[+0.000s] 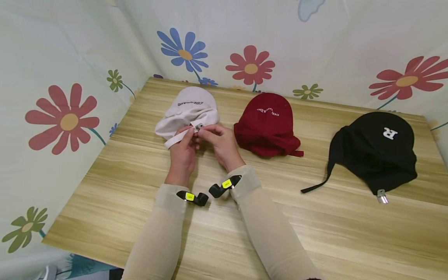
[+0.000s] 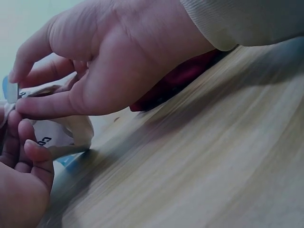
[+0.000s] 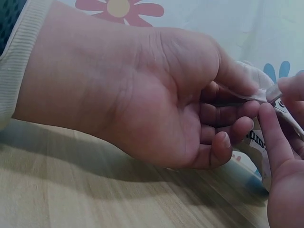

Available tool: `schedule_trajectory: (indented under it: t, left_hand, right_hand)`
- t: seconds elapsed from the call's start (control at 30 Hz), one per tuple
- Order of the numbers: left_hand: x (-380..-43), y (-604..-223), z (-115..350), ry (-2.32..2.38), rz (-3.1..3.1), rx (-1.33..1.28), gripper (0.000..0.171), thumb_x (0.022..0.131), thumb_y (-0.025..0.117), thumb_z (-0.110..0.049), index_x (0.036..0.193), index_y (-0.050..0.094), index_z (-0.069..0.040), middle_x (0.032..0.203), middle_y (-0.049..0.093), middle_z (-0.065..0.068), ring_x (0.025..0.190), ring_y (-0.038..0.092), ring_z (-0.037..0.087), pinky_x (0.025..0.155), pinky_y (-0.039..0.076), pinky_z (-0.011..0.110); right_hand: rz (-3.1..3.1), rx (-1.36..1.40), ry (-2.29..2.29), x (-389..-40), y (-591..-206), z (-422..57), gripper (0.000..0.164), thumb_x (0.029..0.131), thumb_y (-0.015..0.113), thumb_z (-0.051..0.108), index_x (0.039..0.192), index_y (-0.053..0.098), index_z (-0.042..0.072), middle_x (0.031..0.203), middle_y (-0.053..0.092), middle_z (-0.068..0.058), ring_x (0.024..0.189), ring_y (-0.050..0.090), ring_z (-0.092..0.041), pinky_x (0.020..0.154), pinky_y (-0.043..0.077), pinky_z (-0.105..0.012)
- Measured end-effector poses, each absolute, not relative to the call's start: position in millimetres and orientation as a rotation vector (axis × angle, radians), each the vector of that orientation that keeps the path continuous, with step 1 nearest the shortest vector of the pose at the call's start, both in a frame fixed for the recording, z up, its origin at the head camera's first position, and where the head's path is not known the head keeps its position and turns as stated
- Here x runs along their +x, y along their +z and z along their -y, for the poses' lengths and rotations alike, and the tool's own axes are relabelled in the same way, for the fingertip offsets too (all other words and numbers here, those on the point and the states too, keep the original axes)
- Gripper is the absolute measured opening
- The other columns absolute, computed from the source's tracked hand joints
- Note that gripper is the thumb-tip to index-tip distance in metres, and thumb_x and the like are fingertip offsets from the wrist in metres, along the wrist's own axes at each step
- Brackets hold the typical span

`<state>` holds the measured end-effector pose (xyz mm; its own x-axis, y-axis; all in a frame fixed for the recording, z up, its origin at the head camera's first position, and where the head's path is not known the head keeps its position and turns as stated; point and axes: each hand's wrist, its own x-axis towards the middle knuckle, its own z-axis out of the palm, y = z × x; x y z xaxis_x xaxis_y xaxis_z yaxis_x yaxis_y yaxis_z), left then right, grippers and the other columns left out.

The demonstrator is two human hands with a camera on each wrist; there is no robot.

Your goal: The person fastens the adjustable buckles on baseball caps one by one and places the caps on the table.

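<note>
A pale cap (image 1: 196,97) with dark lettering lies on the table, its back toward me. My left hand (image 1: 183,155) pinches the cap's pale strap (image 1: 175,139) between thumb and fingers near the end. Close against it, my right hand (image 1: 224,144) pinches the small metal buckle (image 1: 199,126). In the left wrist view the right thumb and a finger grip the buckle (image 2: 13,92) from opposite sides. The right wrist view has the left thumb pressed on the strap (image 3: 259,95) beside the buckle (image 3: 273,93). Fingers partly cover where strap and buckle meet.
Right of the hands sits a dark red cap (image 1: 264,124), a short strap end sticking out. Farther right lies a black cap (image 1: 378,147) with a white R, a long loose strap (image 1: 323,182) and a metal buckle (image 1: 382,197). A flowered curtain (image 1: 217,23) borders the wooden table (image 1: 115,202).
</note>
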<state>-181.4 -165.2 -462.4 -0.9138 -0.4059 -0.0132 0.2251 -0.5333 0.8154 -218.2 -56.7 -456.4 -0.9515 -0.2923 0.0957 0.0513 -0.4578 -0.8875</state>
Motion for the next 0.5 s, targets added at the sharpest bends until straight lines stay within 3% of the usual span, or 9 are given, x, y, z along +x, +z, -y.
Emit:
schedule_trajectory:
  t: [0.13, 0.27, 0.5]
  left_hand:
    - [-181.8, -462.3, 165.5, -2.497, 1.212, 0.274, 0.009, 0.097, 0.053, -0.004, 0.096, 0.056, -0.012, 0.072, 0.064, 0.001, 0.060, 0.054, 0.009, 0.049, 0.037, 0.019]
    - [-181.8, -462.5, 165.3, -2.522, 1.191, 0.248, 0.010, 0.097, 0.053, -0.002, 0.096, 0.056, -0.012, 0.073, 0.064, 0.001, 0.060, 0.053, 0.009, 0.049, 0.037, 0.018]
    - [-182.3, -463.9, 163.0, -2.531, 1.185, 0.209, 0.013, 0.098, 0.052, -0.003, 0.096, 0.058, -0.014, 0.077, 0.063, -0.002, 0.060, 0.052, 0.008, 0.050, 0.037, 0.018]
  right_hand:
    - [-1.401, -0.303, -2.539, -218.2, -455.6, 57.2, 0.004, 0.088, 0.063, -0.006, 0.091, 0.065, -0.007, 0.082, 0.069, -0.002, 0.074, 0.069, -0.011, 0.075, 0.057, -0.025]
    - [-1.224, -0.233, -2.605, -218.6, -455.0, 58.3, 0.014, 0.090, 0.059, -0.008, 0.084, 0.066, 0.002, 0.087, 0.065, -0.005, 0.074, 0.069, -0.012, 0.075, 0.058, -0.022]
    - [-1.089, -0.141, -2.649, -218.6, -453.9, 59.5, 0.021, 0.091, 0.056, -0.006, 0.079, 0.068, 0.006, 0.089, 0.063, -0.005, 0.072, 0.067, -0.010, 0.072, 0.058, -0.019]
